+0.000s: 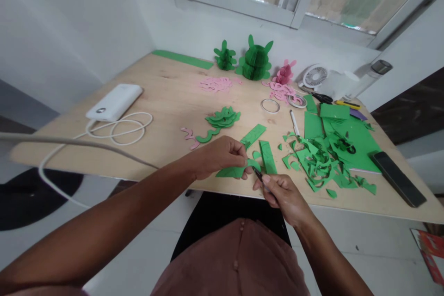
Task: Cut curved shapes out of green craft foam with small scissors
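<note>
Near the table's front edge, my left hand (231,155) is closed, pinching a green paper piece (254,164) with a curved end. My right hand (282,194) is closed around small dark scissors (258,174); their handles are mostly hidden by the fingers. The scissor tips meet or nearly meet the paper's curved edge. Beneath and beside my hands lie a green strip (268,157) and another green strip (255,134). Beyond my left hand is a pile of cut green shapes (224,118), with a wavy green piece (208,135) and a pink piece (188,134) close by.
Green scraps (315,162) and green sheets (364,138) cover the right side, with a black phone (398,178) at the edge. Behind stand folded paper figures (255,62) and a small fan (315,75). A white power bank (114,101) trails a cable (130,129) at left.
</note>
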Available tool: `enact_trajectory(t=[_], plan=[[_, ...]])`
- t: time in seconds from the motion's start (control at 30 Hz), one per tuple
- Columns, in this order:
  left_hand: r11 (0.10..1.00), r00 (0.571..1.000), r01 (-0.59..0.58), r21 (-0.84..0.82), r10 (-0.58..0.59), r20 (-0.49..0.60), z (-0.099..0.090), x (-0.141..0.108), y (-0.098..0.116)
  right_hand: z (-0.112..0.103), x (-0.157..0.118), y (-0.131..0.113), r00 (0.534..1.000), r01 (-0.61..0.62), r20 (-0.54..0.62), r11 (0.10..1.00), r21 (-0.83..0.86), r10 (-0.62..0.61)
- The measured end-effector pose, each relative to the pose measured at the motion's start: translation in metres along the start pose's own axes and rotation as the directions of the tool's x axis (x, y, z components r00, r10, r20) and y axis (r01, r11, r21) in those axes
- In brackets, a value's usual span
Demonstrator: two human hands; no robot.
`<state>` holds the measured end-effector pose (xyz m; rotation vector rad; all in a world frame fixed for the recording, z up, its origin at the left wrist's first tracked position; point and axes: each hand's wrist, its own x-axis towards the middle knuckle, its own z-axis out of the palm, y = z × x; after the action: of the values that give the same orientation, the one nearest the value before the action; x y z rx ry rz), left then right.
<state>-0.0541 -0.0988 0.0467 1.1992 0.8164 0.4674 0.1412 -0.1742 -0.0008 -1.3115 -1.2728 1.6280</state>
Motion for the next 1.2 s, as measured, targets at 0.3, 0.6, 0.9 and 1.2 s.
enact_trajectory(t=[0.3,0.6,0.9,1.2], plan=[[0.998,0.999,0.008,0.056,-0.01,0.036,-0.003,-0.003,0.004,0.001,-0.001,-0.004,1.0,0.01,0.015,0.999,-0.037,-0.009],[0.995,0.994,0.029,0.101,-0.039,0.1,-0.008,-0.004,0.008,0.0,-0.002,-0.007,0.999,0.011,0.047,0.997,-0.071,-0.008],[0.987,0.985,0.054,0.154,-0.077,0.152,-0.01,-0.003,0.013,0.0,-0.002,-0.009,0.996,0.026,0.083,0.994,-0.11,-0.017],[0.985,0.979,0.056,0.165,-0.086,0.183,-0.011,-0.002,0.016,-0.001,-0.003,-0.011,0.997,0.02,0.08,0.99,-0.139,-0.009]])
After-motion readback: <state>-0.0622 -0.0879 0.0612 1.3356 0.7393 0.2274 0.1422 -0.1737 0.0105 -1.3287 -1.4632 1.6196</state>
